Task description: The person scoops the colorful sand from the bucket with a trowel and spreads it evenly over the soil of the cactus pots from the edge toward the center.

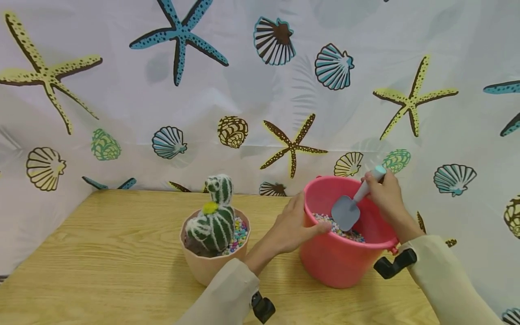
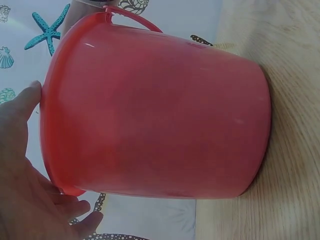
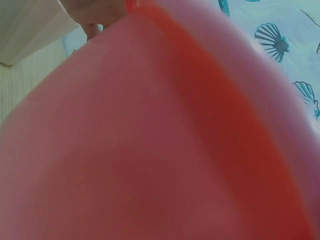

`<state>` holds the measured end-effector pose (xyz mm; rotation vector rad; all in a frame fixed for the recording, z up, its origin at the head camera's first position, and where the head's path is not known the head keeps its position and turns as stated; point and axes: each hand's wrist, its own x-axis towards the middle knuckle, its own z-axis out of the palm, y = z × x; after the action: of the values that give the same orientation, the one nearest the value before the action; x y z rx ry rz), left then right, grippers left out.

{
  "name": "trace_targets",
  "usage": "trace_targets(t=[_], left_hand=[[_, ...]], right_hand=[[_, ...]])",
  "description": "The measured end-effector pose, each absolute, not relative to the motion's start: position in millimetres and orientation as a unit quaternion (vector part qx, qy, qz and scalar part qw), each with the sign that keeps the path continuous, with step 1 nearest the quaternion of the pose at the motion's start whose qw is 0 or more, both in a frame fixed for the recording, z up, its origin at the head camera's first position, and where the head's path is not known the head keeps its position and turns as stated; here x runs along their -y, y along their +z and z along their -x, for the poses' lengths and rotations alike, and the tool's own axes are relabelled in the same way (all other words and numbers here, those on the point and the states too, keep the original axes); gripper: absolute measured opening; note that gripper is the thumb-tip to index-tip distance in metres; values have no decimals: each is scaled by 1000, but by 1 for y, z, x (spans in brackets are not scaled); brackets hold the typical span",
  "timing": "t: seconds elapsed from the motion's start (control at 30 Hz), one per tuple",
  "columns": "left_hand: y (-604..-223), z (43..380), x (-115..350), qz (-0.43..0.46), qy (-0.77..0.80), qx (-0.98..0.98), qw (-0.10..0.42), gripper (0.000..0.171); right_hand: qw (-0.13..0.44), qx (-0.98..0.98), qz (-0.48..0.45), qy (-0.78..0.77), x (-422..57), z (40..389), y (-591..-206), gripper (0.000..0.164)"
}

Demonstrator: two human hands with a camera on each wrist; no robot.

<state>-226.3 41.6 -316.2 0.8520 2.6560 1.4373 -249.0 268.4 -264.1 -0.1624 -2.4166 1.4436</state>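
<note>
A pink-red bucket [image 1: 341, 264] stands upright on the wooden table, with small multicoloured beads [image 1: 322, 219] lying inside. My left hand [image 1: 290, 225] holds its near-left rim, thumb over the edge and fingers along the outside. The left wrist view shows the bucket's side [image 2: 160, 115] beside that hand [image 2: 25, 170]. In my right hand [image 1: 386, 194] is the pale handle of a small grey trowel [image 1: 346, 213]. Its blade tilts down inside the bucket, over the beads. The bucket wall [image 3: 110, 130] fills most of the right wrist view and hides the trowel there.
Left of the bucket stands a peach pot [image 1: 199, 266] holding a green cactus [image 1: 213, 230] with white fuzz and a yellow flower. Coloured beads [image 1: 239, 234] lie around the cactus. Behind the table [image 1: 101, 253] hangs a white cloth [image 1: 252, 95] with starfish and shells.
</note>
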Motion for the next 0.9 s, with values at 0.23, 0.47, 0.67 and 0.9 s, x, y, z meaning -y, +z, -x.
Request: trace_targets(t=[0.23, 0.47, 0.67, 0.9], left_hand=[[-315, 226, -42, -262, 435, -861, 19, 109], [-314, 225, -41, -264, 436, -860, 27, 114], [-314, 226, -42, -266, 430, -862, 29, 113], [-313, 226, -43, -264, 433, -861, 34, 112]], right_hand=[[147, 821, -12, 552, -263, 247, -264, 46], [137, 824, -52, 547, -255, 245, -264, 44], [148, 802, -58, 576, -255, 239, -260, 35], [140, 760, -58, 632, -260, 236, -257, 22]])
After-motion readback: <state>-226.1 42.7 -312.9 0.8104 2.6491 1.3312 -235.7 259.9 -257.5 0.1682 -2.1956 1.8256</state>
